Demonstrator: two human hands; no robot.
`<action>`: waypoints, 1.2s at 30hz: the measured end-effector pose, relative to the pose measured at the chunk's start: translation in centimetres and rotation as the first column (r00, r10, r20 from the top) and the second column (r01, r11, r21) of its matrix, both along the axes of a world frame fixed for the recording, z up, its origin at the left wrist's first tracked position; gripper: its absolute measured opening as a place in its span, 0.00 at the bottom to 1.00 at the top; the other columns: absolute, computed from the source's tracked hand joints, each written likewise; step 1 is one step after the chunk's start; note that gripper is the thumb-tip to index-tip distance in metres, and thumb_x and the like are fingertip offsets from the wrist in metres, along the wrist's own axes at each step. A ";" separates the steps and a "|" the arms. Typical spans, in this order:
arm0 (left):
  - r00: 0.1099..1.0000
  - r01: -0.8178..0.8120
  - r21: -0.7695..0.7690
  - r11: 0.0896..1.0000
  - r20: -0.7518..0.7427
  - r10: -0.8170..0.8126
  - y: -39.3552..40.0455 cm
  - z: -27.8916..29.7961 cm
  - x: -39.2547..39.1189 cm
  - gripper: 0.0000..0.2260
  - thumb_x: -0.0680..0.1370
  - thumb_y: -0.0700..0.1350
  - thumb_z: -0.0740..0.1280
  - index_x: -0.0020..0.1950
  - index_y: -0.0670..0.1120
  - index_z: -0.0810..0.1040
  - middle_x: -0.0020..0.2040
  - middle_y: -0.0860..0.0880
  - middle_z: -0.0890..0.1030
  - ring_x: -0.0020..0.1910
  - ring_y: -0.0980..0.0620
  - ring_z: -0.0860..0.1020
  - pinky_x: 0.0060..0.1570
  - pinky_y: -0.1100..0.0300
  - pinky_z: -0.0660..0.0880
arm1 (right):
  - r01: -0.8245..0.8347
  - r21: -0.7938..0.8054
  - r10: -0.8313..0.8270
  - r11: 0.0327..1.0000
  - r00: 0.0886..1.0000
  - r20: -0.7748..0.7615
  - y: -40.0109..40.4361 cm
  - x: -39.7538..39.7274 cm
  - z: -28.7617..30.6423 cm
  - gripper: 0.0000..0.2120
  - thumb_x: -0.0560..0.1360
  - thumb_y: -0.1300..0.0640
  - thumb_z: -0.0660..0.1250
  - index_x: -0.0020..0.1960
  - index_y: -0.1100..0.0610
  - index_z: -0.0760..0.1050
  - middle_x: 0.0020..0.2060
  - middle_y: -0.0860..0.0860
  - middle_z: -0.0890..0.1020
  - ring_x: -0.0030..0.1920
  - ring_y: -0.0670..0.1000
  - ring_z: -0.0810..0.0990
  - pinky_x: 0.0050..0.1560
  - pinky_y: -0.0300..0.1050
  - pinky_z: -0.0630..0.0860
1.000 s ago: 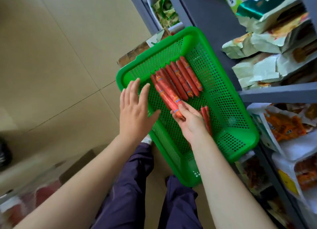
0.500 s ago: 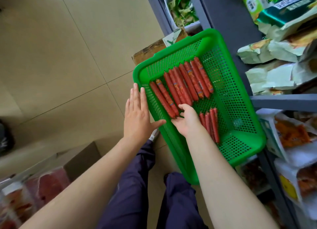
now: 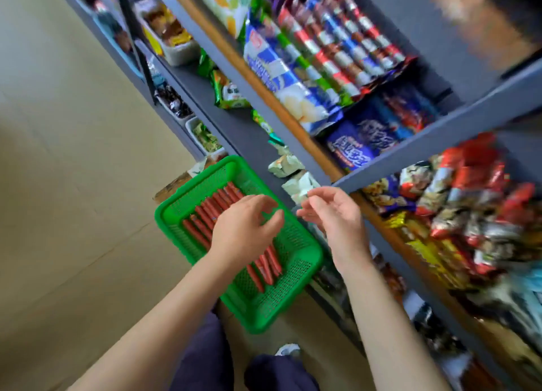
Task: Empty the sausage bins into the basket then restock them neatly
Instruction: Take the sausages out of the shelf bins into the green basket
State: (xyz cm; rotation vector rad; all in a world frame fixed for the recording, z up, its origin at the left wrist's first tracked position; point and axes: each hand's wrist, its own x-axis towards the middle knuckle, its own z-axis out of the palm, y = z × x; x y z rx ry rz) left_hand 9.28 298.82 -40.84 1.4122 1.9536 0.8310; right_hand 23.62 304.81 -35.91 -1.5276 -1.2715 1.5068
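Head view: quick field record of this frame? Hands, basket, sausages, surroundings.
left hand: above the basket, fingers loosely curled, holds nothing
right hand: raised beside the basket toward the shelves, fingers relaxed, holds nothing
basket: green, perforated, low in front of the shelves
sausages: red, one long row side by side, plus a smaller bunch nearer the person
shelves: grey, packed with snack packets
sausage bins: not identifiable here

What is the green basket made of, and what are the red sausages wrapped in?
The green basket looks like moulded plastic: bright even colour, rounded rim and walls full of small holes. The red sausages seem wrapped in thin, smooth plastic film with printed bands, though the picture is too blurry to be sure.
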 end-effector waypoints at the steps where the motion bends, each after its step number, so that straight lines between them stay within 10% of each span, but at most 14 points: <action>1: 0.999 0.041 0.066 0.997 0.026 -0.043 1.1 3.2 1.2 0.13 0.75 0.57 0.63 0.51 0.52 0.82 0.45 0.56 0.81 0.43 0.53 0.80 0.46 0.56 0.76 | -0.006 0.095 0.000 0.995 0.998 0.062 0.0 1.7 3.4 0.07 0.78 0.68 0.63 0.49 0.59 0.76 0.37 0.52 0.82 0.35 0.48 0.83 0.41 0.38 0.79; 7: 0.943 0.294 0.454 0.841 0.008 -0.334 5.8 20.5 10.8 0.18 0.72 0.60 0.59 0.50 0.53 0.82 0.45 0.56 0.81 0.43 0.54 0.80 0.44 0.54 0.77 | 0.088 0.596 -0.305 0.798 0.912 0.274 -2.3 12.9 20.7 0.09 0.77 0.62 0.66 0.49 0.47 0.77 0.41 0.47 0.82 0.40 0.44 0.81 0.43 0.37 0.76; 13: 0.851 0.481 0.746 0.460 -0.270 -0.451 5.7 28.5 23.3 0.18 0.73 0.52 0.67 0.59 0.44 0.80 0.55 0.46 0.79 0.55 0.49 0.75 0.54 0.55 0.72 | 0.071 0.888 -0.675 0.453 0.679 0.290 -4.4 25.3 29.4 0.07 0.75 0.63 0.66 0.50 0.54 0.78 0.43 0.46 0.78 0.41 0.45 0.77 0.47 0.34 0.73; 17: 0.782 0.601 0.666 0.442 -0.377 -0.496 5.9 27.4 30.1 0.31 0.74 0.57 0.66 0.73 0.42 0.70 0.73 0.42 0.70 0.72 0.44 0.68 0.67 0.47 0.70 | 0.092 0.742 -0.640 0.664 0.582 0.501 -4.2 33.4 30.1 0.08 0.74 0.63 0.69 0.52 0.53 0.78 0.45 0.45 0.79 0.47 0.44 0.77 0.48 0.25 0.67; 23: 0.823 0.565 0.630 0.533 -0.386 -0.416 7.3 25.4 32.1 0.36 0.76 0.63 0.62 0.78 0.43 0.61 0.79 0.47 0.62 0.80 0.48 0.55 0.74 0.47 0.62 | -0.065 0.320 -0.207 0.945 0.639 0.741 0.3 38.8 29.4 0.27 0.68 0.52 0.78 0.65 0.50 0.72 0.62 0.48 0.76 0.63 0.49 0.75 0.66 0.47 0.71; 36: 0.819 0.573 0.602 0.555 -0.429 -0.380 6.9 24.9 30.9 0.31 0.78 0.56 0.62 0.78 0.45 0.61 0.79 0.50 0.61 0.78 0.50 0.60 0.72 0.51 0.63 | -0.290 -0.075 0.149 0.954 0.245 0.958 7.5 36.5 29.5 0.32 0.70 0.43 0.75 0.68 0.55 0.72 0.63 0.52 0.75 0.55 0.54 0.78 0.53 0.47 0.75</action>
